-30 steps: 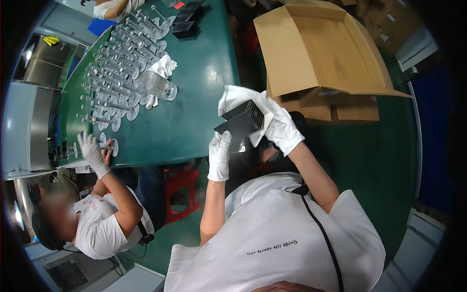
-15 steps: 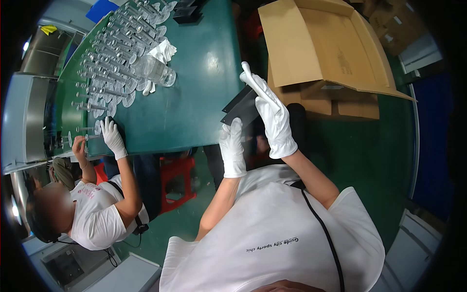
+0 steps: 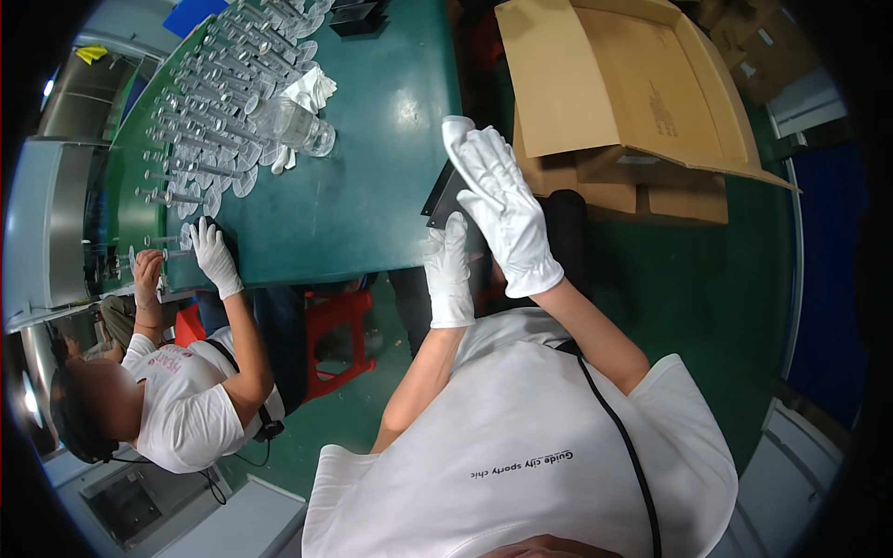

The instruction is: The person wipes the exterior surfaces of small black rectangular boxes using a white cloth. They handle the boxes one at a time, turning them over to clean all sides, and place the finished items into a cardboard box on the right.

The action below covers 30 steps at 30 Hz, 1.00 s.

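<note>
Both my hands wear white gloves and meet at the near right corner of the green table. My left hand [image 3: 448,279] grips the near end of a black, flat-sided angular piece [image 3: 446,197], thumb on top. Over the piece's right side lies my right hand [image 3: 504,205], palm down with its fingers stretched out, covering much of it. A white rounded bit shows past the right fingertips; whether it is glove or cloth I cannot tell.
Many clear round-based parts with stems [image 3: 209,121] crowd the table's left [image 3: 372,186], beside a clear plastic jar [image 3: 302,130] and white cloth [image 3: 312,88]. Black pieces [image 3: 358,17] lie at the far edge. An open cardboard box [image 3: 642,84] stands right; a co-worker [image 3: 195,400] sits left.
My right hand has turned from edge-on to flatter, its fingers now spread over the black piece. The piece has shifted slightly. The co-worker's bare hand has moved a little.
</note>
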Each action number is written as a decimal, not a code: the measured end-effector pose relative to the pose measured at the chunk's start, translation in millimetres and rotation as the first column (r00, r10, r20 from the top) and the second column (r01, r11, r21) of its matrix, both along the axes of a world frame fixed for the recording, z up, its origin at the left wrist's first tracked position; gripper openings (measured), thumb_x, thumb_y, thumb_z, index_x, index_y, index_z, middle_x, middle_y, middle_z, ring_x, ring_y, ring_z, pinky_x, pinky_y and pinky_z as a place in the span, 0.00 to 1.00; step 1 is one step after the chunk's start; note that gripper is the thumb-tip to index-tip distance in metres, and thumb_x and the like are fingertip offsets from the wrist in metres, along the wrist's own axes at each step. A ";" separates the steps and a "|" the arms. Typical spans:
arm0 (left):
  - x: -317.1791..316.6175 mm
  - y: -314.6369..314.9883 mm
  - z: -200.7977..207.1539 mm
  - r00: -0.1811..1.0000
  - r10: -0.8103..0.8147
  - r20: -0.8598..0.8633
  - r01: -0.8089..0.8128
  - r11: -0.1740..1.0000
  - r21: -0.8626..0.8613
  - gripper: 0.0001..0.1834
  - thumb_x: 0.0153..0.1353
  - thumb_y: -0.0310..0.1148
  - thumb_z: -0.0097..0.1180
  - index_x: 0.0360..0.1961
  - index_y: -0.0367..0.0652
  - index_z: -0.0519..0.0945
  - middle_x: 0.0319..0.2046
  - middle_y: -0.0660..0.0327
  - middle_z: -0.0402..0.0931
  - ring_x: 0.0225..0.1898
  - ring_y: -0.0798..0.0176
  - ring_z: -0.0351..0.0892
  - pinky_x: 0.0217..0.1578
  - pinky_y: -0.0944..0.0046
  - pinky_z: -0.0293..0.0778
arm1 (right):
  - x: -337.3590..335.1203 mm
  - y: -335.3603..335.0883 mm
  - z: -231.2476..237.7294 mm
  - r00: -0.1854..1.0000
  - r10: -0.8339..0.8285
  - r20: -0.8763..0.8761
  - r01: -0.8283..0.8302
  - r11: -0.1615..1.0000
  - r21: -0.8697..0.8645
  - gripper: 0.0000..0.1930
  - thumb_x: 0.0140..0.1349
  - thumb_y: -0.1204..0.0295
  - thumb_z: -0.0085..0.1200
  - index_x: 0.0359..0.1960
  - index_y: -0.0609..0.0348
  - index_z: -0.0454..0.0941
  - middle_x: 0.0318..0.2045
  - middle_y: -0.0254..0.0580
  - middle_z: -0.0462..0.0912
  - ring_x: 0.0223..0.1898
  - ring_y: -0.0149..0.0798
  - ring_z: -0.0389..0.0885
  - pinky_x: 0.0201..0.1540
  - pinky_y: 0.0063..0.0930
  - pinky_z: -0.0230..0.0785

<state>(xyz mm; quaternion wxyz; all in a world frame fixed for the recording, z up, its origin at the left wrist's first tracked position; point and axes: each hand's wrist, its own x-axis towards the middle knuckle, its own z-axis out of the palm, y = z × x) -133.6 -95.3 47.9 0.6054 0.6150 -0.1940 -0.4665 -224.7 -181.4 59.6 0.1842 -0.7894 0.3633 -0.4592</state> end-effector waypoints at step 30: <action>85.0 -55.2 -56.1 0.965 0.113 0.235 -0.023 0.934 -0.357 0.21 0.74 0.31 0.48 0.64 0.34 0.72 0.56 0.49 0.78 0.56 0.59 0.78 0.59 0.62 0.73 | 76.6 -37.5 -94.5 0.967 0.253 -0.039 -0.256 0.962 -0.095 0.10 0.47 0.66 0.63 0.28 0.51 0.76 0.27 0.39 0.83 0.35 0.43 0.85 0.44 0.38 0.75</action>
